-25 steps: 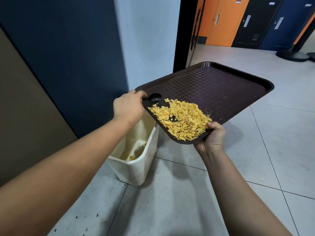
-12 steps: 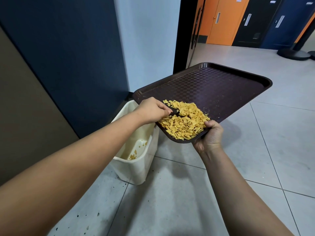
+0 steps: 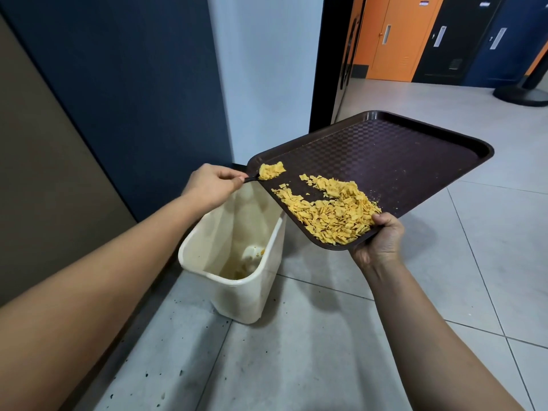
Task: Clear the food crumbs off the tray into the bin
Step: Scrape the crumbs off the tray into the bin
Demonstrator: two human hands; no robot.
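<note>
Moved: spoon out of crumb pile, now loaded at tray edge, frame centre.
Left hand: pinching spoon handle.
Right hand: curled round tray corner.
Risk: tilted tray overhanging bin rim; crumbs sliding onto floor.

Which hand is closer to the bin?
The left hand. It holds a spoon right above the bin. The right hand grips the tray off to the bin's right.
</note>
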